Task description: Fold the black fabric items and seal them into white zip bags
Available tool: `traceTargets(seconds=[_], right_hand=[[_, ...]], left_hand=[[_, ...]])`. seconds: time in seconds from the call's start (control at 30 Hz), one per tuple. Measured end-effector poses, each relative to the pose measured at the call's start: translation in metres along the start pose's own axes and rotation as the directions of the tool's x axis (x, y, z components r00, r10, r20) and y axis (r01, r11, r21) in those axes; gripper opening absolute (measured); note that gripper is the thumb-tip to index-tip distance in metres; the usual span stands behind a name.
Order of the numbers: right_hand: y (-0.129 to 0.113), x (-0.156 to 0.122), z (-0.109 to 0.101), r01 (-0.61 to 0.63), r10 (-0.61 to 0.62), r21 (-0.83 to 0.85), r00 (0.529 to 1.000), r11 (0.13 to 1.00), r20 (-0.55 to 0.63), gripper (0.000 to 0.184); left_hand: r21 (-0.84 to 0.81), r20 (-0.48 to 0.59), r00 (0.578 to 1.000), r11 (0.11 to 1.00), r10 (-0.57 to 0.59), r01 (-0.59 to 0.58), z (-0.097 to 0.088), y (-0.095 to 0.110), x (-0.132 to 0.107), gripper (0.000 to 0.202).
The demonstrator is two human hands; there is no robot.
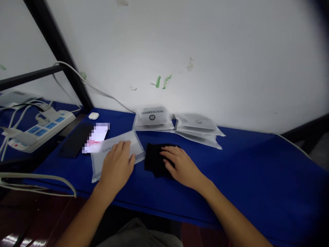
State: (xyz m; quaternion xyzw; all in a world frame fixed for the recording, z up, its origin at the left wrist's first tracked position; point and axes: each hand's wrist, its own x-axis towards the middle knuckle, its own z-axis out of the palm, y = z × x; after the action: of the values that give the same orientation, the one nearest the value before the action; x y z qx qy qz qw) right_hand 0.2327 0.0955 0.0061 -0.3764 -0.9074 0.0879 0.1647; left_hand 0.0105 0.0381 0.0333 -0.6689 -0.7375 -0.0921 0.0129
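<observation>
My left hand (118,166) lies flat, fingers stretched out, on a frosted plastic pouch (137,145) with dark lettering, partly covered by the palm. My right hand (181,164) rests with fingers extended over a folded black cloth (154,159); its exact kind I cannot make out. The cloth lies on the blue tabletop just right of the pouch. Behind it, against the wall, sits another frosted pouch (160,118) marked ROCKBROS. To its right is a stack of similar pouches (195,125).
At left lie a phone with a lit, blurred screen (99,137), a dark flat device (77,139) and a white earphone case (94,116). A power strip (46,130) with cables stands beyond them. A black metal post (59,44) rises there; the white wall (231,68) bounds the back.
</observation>
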Motion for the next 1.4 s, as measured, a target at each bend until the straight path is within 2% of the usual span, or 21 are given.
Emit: traceTargets(seconds=[0.07,0.13,0.23,0.3,0.4,0.5,0.67,0.83,0.93,1.0,1.1,1.17,1.33,1.4], right_hand=[[-0.002,0.003,-0.001,0.002,-0.002,-0.016,1.000,1.000,-0.015,0.030],[-0.003,0.009,-0.003,0.010,-0.013,-0.061,0.998,0.998,-0.058,0.031],[0.002,0.028,-0.005,0.010,-0.044,-0.211,0.986,0.977,-0.159,0.038],[0.009,0.046,-0.005,-0.015,-0.046,-0.323,0.983,0.946,-0.179,0.045],[0.021,0.075,0.000,-0.044,0.002,-0.421,0.995,0.906,-0.100,0.056],[0.029,0.094,0.006,-0.042,0.022,-0.463,0.999,0.885,-0.049,0.062],[0.039,0.105,0.012,-0.103,0.047,-0.489,0.991,0.866,-0.127,0.053],[0.046,0.108,0.008,-0.156,0.091,-0.478,0.984,0.865,-0.155,0.048],[0.041,0.104,0.004,-0.160,0.097,-0.446,0.982,0.881,-0.159,0.049],[0.031,0.095,0.000,-0.149,0.082,-0.414,0.981,0.898,-0.175,0.047],[0.009,0.072,-0.005,-0.092,0.027,-0.354,0.982,0.931,-0.185,0.041],[-0.006,0.052,-0.007,-0.050,-0.007,-0.326,0.985,0.944,-0.172,0.035],[-0.024,0.010,-0.002,-0.040,0.021,-0.258,0.997,0.965,-0.077,0.031],[-0.025,0.000,0.003,-0.044,0.030,-0.240,0.998,0.970,-0.060,0.036]], left_hand=[[-0.002,-0.055,0.998,1.000,-0.003,0.003,0.002,0.014,0.029,0.047],[0.008,-0.059,0.998,1.000,-0.026,0.026,0.008,0.023,0.058,0.058],[0.013,-0.047,0.996,0.997,-0.078,0.079,0.020,0.026,0.093,0.073],[0.012,-0.010,0.993,0.993,-0.115,0.115,0.026,0.023,0.110,0.079],[-0.012,0.052,0.994,0.995,-0.098,0.099,0.033,0.019,0.125,0.076],[-0.064,0.043,0.999,0.998,-0.023,0.026,0.035,0.017,0.135,0.067],[-0.102,0.024,0.997,0.993,0.068,-0.066,0.032,0.025,0.151,0.059],[-0.124,0.034,0.992,0.986,0.119,-0.114,0.033,0.033,0.162,0.063],[-0.096,0.008,0.995,0.991,0.096,-0.095,0.027,0.031,0.152,0.072],[-0.075,-0.022,0.996,0.994,0.082,-0.083,0.018,0.027,0.135,0.076],[-0.078,-0.032,0.995,0.992,0.097,-0.099,0.005,0.018,0.095,0.062],[-0.075,-0.010,0.993,0.990,0.115,-0.116,0.003,0.008,0.063,0.053],[-0.066,0.105,0.983,0.987,0.153,-0.146,0.022,-0.026,-0.009,0.057],[-0.058,0.094,0.987,0.991,0.128,-0.123,0.031,-0.039,-0.026,0.055]])
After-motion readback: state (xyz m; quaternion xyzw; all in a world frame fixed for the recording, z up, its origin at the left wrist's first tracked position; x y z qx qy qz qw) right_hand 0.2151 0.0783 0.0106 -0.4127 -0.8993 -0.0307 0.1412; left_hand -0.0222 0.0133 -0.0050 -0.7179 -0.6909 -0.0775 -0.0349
